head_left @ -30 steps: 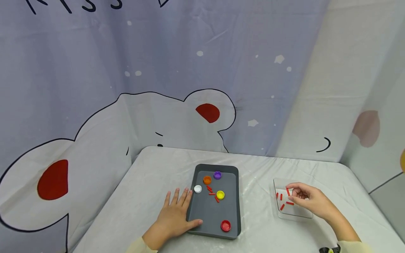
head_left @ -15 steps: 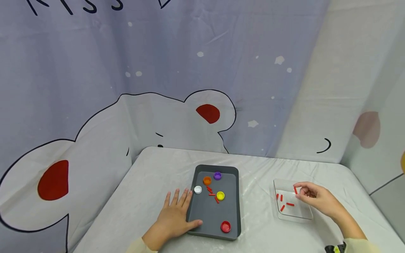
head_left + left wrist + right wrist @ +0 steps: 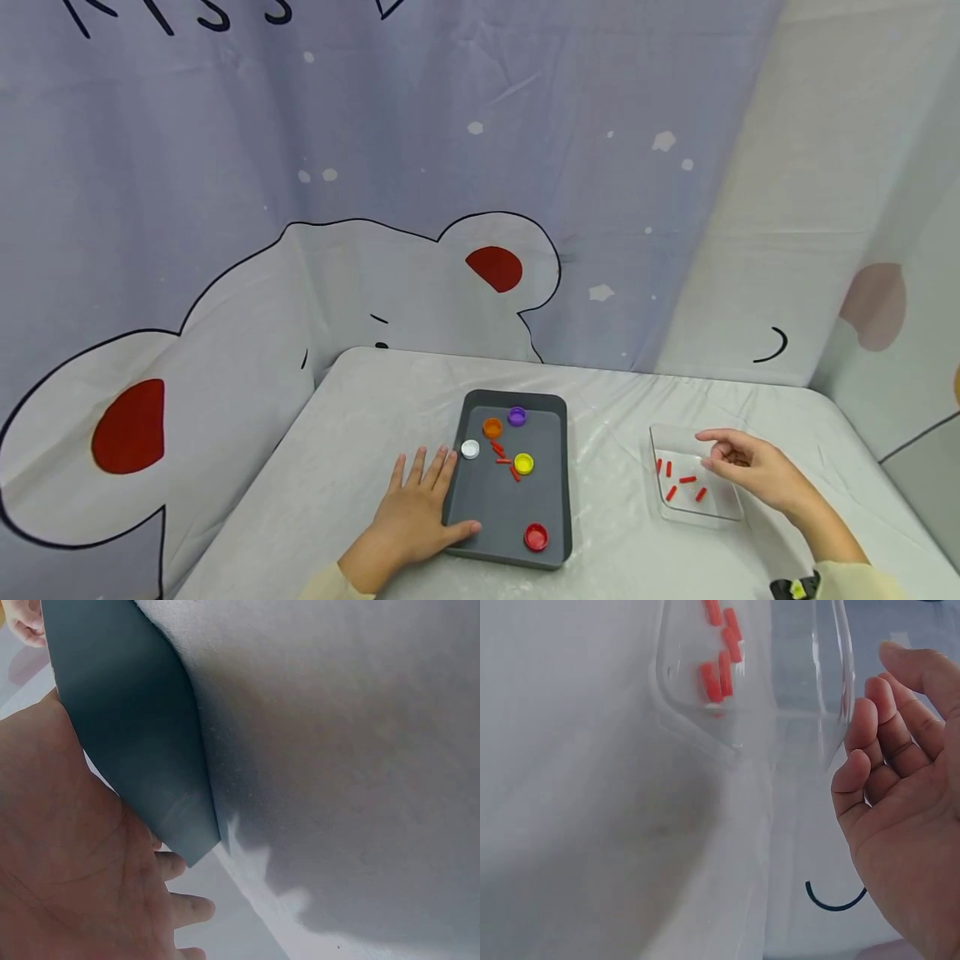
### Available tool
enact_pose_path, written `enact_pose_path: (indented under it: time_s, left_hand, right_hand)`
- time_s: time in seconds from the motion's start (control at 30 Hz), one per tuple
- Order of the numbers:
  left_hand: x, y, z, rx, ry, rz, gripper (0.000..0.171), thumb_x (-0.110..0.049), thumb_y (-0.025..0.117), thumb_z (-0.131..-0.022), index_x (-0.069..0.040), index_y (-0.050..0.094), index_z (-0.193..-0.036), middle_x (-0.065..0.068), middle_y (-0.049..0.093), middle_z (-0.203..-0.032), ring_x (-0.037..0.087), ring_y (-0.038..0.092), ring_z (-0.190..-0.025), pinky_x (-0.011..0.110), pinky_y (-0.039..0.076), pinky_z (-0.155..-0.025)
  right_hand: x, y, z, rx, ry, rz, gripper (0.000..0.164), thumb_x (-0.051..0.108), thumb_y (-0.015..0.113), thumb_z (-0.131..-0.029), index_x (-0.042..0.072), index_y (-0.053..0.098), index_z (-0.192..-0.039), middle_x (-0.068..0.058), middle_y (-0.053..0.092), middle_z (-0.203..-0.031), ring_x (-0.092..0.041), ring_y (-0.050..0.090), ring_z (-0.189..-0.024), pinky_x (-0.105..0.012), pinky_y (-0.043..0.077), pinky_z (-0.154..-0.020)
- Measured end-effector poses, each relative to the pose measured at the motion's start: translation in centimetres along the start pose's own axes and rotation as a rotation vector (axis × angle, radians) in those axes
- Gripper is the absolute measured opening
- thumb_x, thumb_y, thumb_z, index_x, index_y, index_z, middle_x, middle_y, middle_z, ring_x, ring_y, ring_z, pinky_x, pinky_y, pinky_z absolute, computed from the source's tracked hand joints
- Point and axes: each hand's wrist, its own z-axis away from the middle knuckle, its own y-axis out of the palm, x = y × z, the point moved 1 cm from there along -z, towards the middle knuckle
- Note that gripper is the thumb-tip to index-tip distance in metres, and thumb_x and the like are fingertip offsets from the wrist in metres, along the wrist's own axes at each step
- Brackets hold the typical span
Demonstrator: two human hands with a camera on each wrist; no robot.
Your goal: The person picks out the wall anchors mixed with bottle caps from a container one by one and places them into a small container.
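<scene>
While the right hand (image 3: 757,471) hangs at the clear box (image 3: 697,517), its thumb and forefinger parted with nothing between them, the red stick (image 3: 701,494) lies loose on the box floor, just below and slightly left of those fingertips. Half a second ago it was pinched there. The box count is now five, against four plus the held one; my reading: one more delivery done, fingers free again. Four other sticks (image 3: 671,493) lie scattered left of the right hand. Whether the hand touches the box wall, I cannot tell.

Further out: grey tray (image 3: 502,508), between the hands. Left hand (image 3: 411,517) unchanged, fingers spread, thumb over the tray's near-left rim, gripping nothing. White cup (image 3: 470,449) just right of its fingertips; orange cup (image 3: 492,428), purple cup (image 3: 517,417) beyond; yellow cup (image 3: 523,464) farther right, short red pieces (image 3: 503,461) beside it. Red cup (image 3: 536,537) right of the left thumb. Judged from these pieces, the tray probably still has some to clear.
</scene>
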Motion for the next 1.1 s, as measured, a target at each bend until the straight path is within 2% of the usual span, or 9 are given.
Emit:
enact_pose_path:
  time_s: [0.2,0.33,0.6,0.8,1.1]
  left_hand:
    - [-0.1,-0.3,0.0,0.005,-0.002,0.004,0.109,-0.082,0.050,-0.085,-0.007,0.028,-0.160,0.013,0.027,-0.166,0.045,0.018,-0.152,0.065,0.007,-0.120]
    - [-0.2,-0.3,0.1,0.009,-0.007,0.005,0.109,-0.083,0.049,-0.085,-0.007,0.028,-0.160,0.013,0.027,-0.166,0.045,0.017,-0.152,0.065,0.006,-0.120]
    - [-0.1,0.0,0.0,0.009,-0.005,0.002,0.110,-0.083,0.049,-0.084,-0.007,0.028,-0.160,0.013,0.027,-0.166,0.045,0.018,-0.152,0.065,0.006,-0.120]
    - [0.0,-0.1,0.0,0.014,-0.004,0.000,0.109,-0.082,0.050,-0.085,-0.007,0.028,-0.160,0.013,0.028,-0.166,0.045,0.018,-0.152,0.065,0.007,-0.120]
    - [-0.3,-0.4,0.2,0.009,0.001,0.003,0.110,-0.083,0.050,-0.084,-0.006,0.029,-0.160,0.014,0.029,-0.165,0.045,0.019,-0.152,0.065,0.008,-0.120]
  right_hand:
    - [1.6,1.3,-0.6,0.041,-0.020,0.000,0.036,0.006,0.073,-0.093,-0.007,0.062,-0.124,0.004,0.060,-0.082,-0.007,0.056,-0.067,-0.024,0.046,-0.057]
    - [2.6,2.4,-1.2,0.071,-0.064,0.024,0.031,0.004,0.071,-0.093,-0.004,0.064,-0.123,0.005,0.060,-0.080,-0.007,0.057,-0.066,-0.024,0.045,-0.056]
    - [4.4,5.0,-2.8,0.116,-0.124,0.038,0.028,0.010,0.074,-0.093,0.008,0.068,-0.120,0.008,0.061,-0.080,-0.006,0.055,-0.065,-0.024,0.045,-0.056]
    - [5.7,7.0,-3.9,0.155,-0.181,0.025,0.029,0.011,0.074,-0.093,0.009,0.068,-0.121,0.009,0.061,-0.081,-0.005,0.054,-0.067,-0.023,0.046,-0.059]
    - [7.7,9.8,-5.6,0.223,-0.219,0.022,0.030,0.012,0.076,-0.091,0.008,0.068,-0.119,0.005,0.062,-0.083,-0.006,0.054,-0.070,-0.023,0.047,-0.062]
